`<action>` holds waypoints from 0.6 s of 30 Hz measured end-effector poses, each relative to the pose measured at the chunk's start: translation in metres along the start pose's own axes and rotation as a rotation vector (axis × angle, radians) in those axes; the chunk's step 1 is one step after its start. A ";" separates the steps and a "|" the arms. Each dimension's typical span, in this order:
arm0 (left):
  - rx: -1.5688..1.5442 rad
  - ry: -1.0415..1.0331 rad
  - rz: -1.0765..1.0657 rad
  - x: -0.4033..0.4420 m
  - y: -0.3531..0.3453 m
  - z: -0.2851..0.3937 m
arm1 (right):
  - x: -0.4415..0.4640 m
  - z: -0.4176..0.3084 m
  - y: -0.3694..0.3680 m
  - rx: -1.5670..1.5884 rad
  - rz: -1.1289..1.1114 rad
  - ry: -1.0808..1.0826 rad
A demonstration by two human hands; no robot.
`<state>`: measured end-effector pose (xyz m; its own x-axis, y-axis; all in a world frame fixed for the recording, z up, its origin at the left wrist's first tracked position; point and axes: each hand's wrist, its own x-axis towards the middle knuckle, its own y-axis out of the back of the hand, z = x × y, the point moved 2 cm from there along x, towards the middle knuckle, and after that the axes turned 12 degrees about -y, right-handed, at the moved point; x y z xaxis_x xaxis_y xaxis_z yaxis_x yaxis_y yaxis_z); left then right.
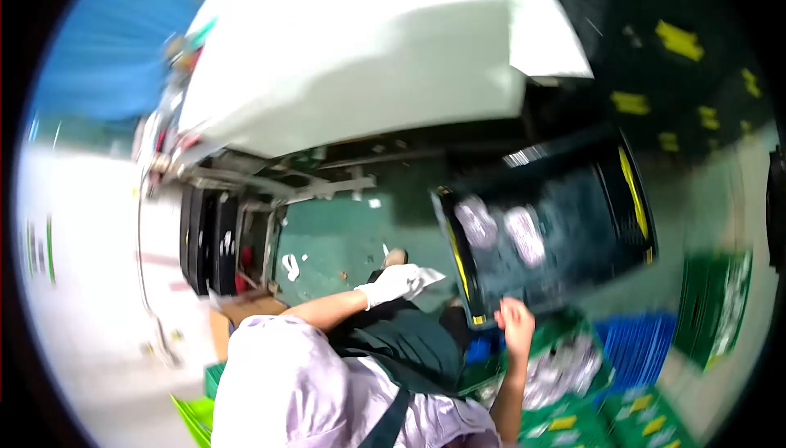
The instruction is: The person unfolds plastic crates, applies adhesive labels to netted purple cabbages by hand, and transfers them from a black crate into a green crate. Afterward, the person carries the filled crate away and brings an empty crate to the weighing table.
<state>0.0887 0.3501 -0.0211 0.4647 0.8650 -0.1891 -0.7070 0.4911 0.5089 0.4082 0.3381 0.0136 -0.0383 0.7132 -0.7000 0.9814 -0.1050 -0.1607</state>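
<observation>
Head view: black crate (577,206), long axis roughly 8-to-2 o'clock, lies about 12:30 from right hand (516,327), the nearer; fingers half-curled, grip unclear. Shiny bundles (525,237) inside. Left hand (386,286), at crate's 8 o'clock, closed on white cloth (427,277).

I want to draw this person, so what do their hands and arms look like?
The left hand wears what looks like a white glove, stopping around the wrist. The right hand has no glove on. The sleeves are pale lilac and loose, and end well above the wrists.
</observation>
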 end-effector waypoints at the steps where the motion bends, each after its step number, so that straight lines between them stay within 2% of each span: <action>1: 0.255 0.114 0.005 -0.017 0.032 -0.002 | 0.000 -0.001 -0.007 -0.139 0.016 0.028; 2: 0.494 0.249 -0.007 -0.036 0.064 -0.004 | 0.005 0.010 -0.011 -0.245 0.046 0.056; 4: 0.707 0.565 -0.096 -0.085 0.128 -0.042 | 0.016 0.019 -0.021 -0.612 0.062 0.223; 6: 0.893 0.795 -0.079 -0.130 0.181 -0.080 | 0.021 0.019 -0.038 -0.741 0.075 0.230; 8: 0.854 0.834 0.113 -0.169 0.237 -0.095 | 0.012 -0.006 -0.084 -1.064 0.168 0.098; 9: 0.872 0.839 0.213 -0.183 0.261 -0.112 | 0.015 -0.007 -0.105 -1.169 0.187 0.119; 11: 0.860 0.832 0.448 -0.203 0.316 -0.146 | 0.018 -0.007 -0.153 -1.287 0.208 0.116; 12: 0.883 0.751 0.647 -0.211 0.339 -0.166 | 0.016 -0.006 -0.177 -1.304 0.207 0.090; 14: 0.791 0.461 0.992 -0.209 0.399 -0.185 | 0.025 0.009 -0.220 -1.242 0.145 0.112; 18: 0.783 0.113 1.133 -0.177 0.543 -0.169 | 0.034 0.043 -0.307 -1.291 -0.001 0.025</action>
<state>-0.4673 0.4806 0.1465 -0.2292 0.7716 0.5934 -0.1676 -0.6318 0.7568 0.0975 0.3643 0.0091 -0.0493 0.7268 -0.6851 0.4521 0.6279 0.6335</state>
